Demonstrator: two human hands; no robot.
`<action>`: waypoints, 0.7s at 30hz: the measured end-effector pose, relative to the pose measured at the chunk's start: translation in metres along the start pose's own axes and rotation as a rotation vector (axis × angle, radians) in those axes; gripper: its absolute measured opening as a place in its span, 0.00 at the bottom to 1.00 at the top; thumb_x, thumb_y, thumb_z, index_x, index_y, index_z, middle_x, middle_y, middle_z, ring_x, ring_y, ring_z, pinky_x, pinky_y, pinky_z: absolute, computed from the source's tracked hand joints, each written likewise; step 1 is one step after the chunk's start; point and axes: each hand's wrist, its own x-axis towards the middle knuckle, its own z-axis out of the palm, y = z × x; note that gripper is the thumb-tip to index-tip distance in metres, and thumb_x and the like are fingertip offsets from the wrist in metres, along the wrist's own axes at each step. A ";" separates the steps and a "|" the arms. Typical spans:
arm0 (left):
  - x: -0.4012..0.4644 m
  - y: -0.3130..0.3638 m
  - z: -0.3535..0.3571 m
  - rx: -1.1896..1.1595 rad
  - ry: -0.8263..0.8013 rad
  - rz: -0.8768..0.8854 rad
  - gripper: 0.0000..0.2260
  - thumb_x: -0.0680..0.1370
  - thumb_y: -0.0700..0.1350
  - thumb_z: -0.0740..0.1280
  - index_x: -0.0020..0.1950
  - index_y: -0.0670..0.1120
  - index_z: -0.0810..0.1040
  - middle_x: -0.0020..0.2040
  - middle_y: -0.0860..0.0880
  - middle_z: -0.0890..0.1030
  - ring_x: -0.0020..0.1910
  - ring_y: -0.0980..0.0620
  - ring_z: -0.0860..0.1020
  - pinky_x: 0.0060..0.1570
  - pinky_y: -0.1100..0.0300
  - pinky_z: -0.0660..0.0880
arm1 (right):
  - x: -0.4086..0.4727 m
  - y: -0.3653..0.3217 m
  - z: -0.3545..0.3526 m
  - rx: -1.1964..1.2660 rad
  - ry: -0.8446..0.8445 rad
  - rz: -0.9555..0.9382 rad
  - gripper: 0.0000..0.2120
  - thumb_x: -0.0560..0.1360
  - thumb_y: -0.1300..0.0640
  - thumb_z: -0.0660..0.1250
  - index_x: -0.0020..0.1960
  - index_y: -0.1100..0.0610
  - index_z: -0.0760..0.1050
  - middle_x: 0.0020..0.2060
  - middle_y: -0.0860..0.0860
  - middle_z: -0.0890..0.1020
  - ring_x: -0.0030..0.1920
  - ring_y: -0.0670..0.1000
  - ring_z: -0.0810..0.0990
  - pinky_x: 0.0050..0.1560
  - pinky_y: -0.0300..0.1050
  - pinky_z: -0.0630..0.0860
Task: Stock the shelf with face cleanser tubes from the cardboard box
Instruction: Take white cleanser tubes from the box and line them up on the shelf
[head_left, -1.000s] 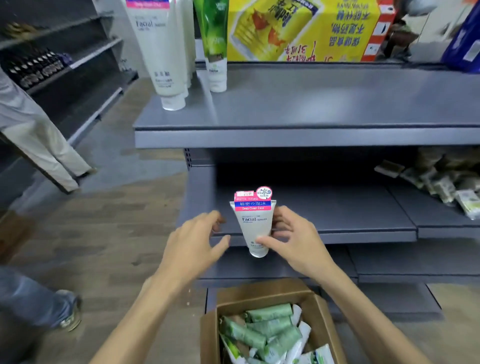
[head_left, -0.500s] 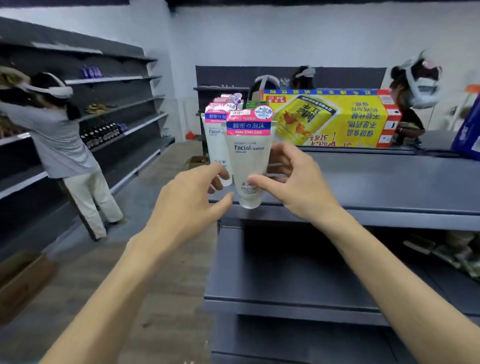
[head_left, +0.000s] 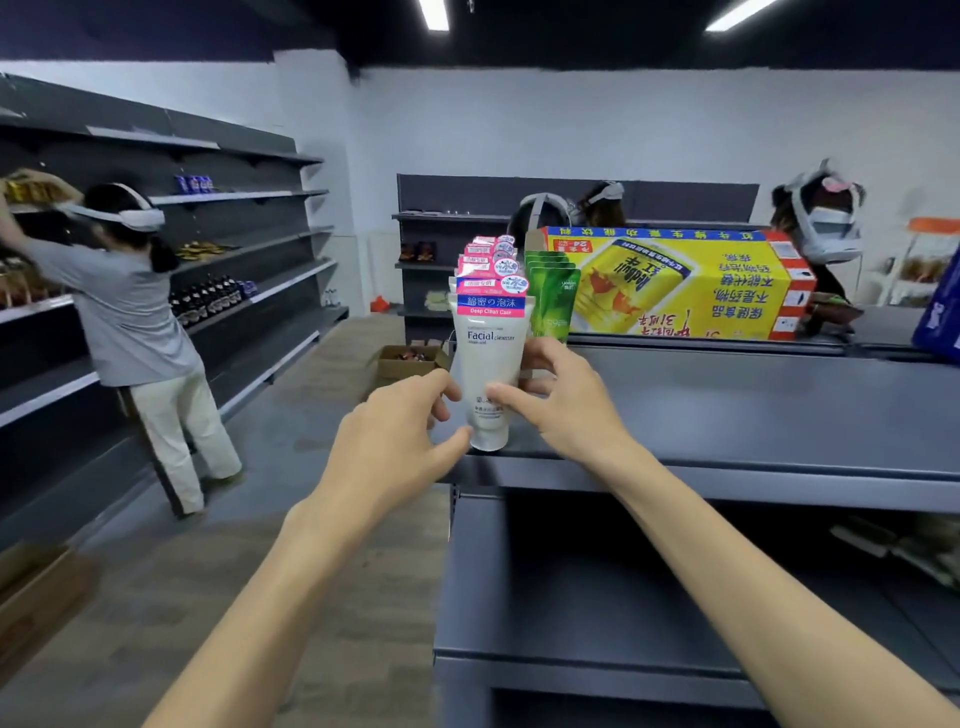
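Observation:
A white face cleanser tube (head_left: 488, 358) with a pink and blue label stands cap-down at the front left corner of the grey top shelf (head_left: 727, 415). My left hand (head_left: 400, 431) pinches it low on its left side, thumb by the cap. My right hand (head_left: 566, 400) grips its right side, thumb on the front. Directly behind it stands a row of several matching white tubes (head_left: 491, 262). To their right stand several green tubes (head_left: 553, 296). The cardboard box I stock from is out of view.
A yellow carton (head_left: 675, 280) lies on the shelf behind the tubes. Below is a lower grey shelf (head_left: 571, 597). A person (head_left: 130, 322) works at the left wall shelving. Cardboard boxes sit on the floor ahead (head_left: 405, 361) and at bottom left (head_left: 31, 597).
Both hands have lifted the white tube from above the box up to the top shelf and set its cap down in front of the row. My view rose with it.

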 end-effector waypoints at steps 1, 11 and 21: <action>0.002 -0.001 0.001 -0.002 -0.005 0.006 0.10 0.73 0.56 0.69 0.53 0.58 0.74 0.44 0.59 0.78 0.45 0.59 0.77 0.42 0.58 0.75 | 0.002 -0.001 0.001 -0.013 -0.001 0.004 0.17 0.70 0.55 0.78 0.55 0.50 0.75 0.50 0.43 0.83 0.46 0.42 0.85 0.50 0.42 0.82; 0.014 -0.014 0.014 -0.008 -0.018 0.041 0.12 0.74 0.56 0.68 0.56 0.58 0.73 0.46 0.59 0.77 0.48 0.58 0.77 0.45 0.55 0.77 | 0.007 0.001 0.007 -0.074 0.040 0.014 0.17 0.70 0.54 0.77 0.55 0.49 0.75 0.51 0.44 0.83 0.50 0.45 0.84 0.48 0.37 0.80; 0.018 -0.024 0.021 -0.016 0.004 0.051 0.12 0.74 0.58 0.68 0.55 0.59 0.73 0.44 0.60 0.78 0.46 0.59 0.78 0.44 0.56 0.79 | 0.006 0.001 0.009 -0.077 0.042 0.045 0.17 0.71 0.53 0.77 0.57 0.50 0.75 0.53 0.44 0.82 0.52 0.46 0.83 0.52 0.44 0.81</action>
